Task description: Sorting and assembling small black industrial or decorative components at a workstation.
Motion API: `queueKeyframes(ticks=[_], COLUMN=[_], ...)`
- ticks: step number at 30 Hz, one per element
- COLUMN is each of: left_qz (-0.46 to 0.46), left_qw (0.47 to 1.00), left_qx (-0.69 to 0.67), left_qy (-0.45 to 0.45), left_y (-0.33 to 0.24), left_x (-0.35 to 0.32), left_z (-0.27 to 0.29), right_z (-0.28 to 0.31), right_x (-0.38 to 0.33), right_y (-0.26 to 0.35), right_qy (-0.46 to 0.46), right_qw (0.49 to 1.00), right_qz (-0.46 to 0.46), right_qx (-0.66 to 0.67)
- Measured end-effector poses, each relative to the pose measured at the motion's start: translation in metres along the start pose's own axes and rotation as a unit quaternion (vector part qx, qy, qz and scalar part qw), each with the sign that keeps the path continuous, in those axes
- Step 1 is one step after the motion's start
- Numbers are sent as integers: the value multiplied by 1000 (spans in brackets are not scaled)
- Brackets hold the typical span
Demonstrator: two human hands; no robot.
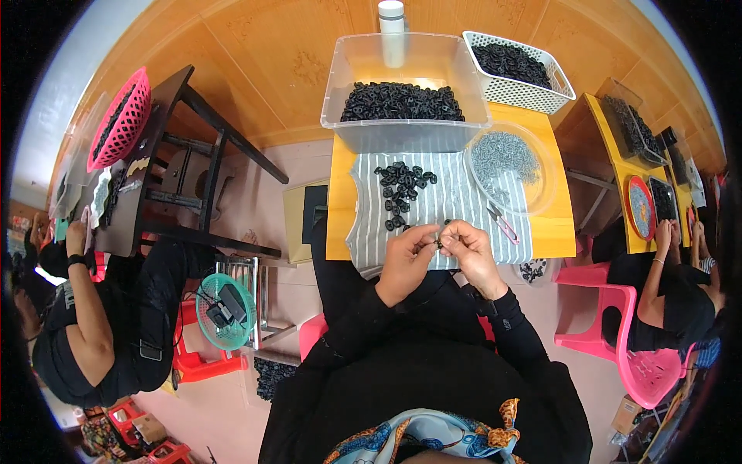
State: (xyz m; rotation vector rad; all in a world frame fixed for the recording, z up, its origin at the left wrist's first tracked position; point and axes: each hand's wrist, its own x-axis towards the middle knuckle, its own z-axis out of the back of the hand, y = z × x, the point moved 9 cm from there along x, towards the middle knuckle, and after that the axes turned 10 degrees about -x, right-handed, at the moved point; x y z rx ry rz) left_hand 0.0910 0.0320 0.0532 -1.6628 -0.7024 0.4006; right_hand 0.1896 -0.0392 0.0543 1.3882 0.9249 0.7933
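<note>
My left hand (406, 260) and my right hand (476, 261) meet over the near edge of a grey-and-white striped cloth (448, 174). Both are closed in a fingertip pinch on a small dark piece (438, 243), mostly hidden by the fingers. Just beyond the hands, a loose heap of small black plastic pieces (399, 189) lies on the cloth. To the right is a round clear tub (473, 188) holding many small silvery metal parts, like screws or pins. A small pink-handled cutting tool (505, 226) rests beside it, near my right hand.
At the table's back stand a clear bin (402, 138) and a white basket (516, 94), both with black pieces; a white bottle (393, 39) is behind. Co-workers sit left (85, 332) and right (657, 301). A pink chair (591, 340) stands right, a green basket (246, 290) left.
</note>
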Motion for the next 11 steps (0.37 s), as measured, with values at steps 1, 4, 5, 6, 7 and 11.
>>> queueKeyframes(ticks=[1, 4, 5, 6, 7, 11], left_qz=[7, 3, -9, -9, 20, 72], left_qw=[1000, 999, 998, 998, 997, 986], left_qx=[-25, -49, -48, -48, -70, -125], left_qy=[-8, -23, -30, -30, -27, -87], left_y=[1, 3, 2, 4, 10, 2], left_x=[-1, -3, -4, -4, -5, 0], left_z=[1, 0, 0, 2, 4, 29], right_z=[-1, -3, -2, -3, -4, 2], right_x=[0, -1, -1, -1, -1, -1], right_y=[3, 12, 11, 9, 9, -6], right_qy=[4, 22, 22, 30, 38, 8], right_qw=[1000, 996, 996, 993, 990, 999], right_qz=[6, 62, 61, 66, 70, -37], right_qx=[-4, -62, -62, -90, -118, -13])
